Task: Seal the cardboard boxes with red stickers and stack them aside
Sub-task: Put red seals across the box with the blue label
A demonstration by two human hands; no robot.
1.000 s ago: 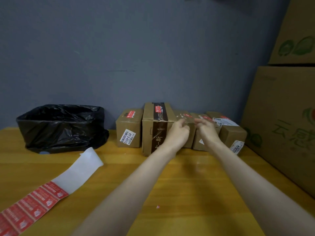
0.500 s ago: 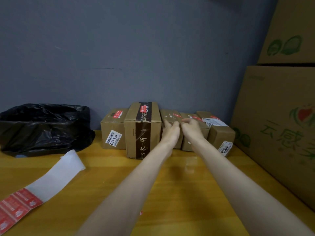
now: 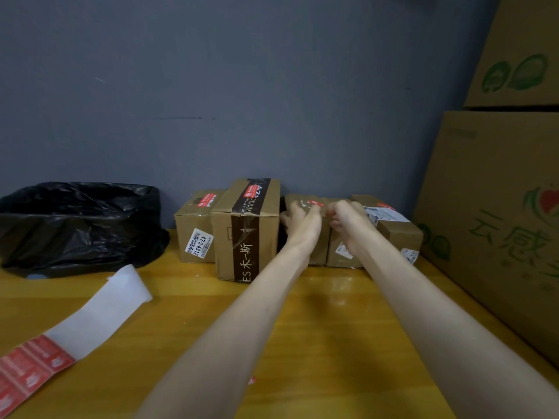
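Several small cardboard boxes stand in a row against the grey wall, each with a red sticker on top. My left hand (image 3: 302,220) grips the third box (image 3: 314,252), fingers over its top by the red sticker (image 3: 314,202) and thumb down in the gap beside the tall brown-taped box (image 3: 245,231). My right hand (image 3: 348,217) has its fingers curled over that box's top right edge, next to the fourth box (image 3: 340,255). A strip of red stickers (image 3: 33,364) on white backing paper (image 3: 99,309) lies at the near left of the table.
A black plastic bag (image 3: 78,225) sits at the back left. Two large printed cartons (image 3: 499,222) are stacked along the right edge. Further boxes stand at the row's left end (image 3: 196,228) and right end (image 3: 396,228). A red scrap (image 3: 251,381) lies on the wooden table (image 3: 332,328).
My left hand has spread from the sticker, with its thumb dropping into the gap by the tall box. The right hand's fingers have curled tighter. The view shifted slightly.
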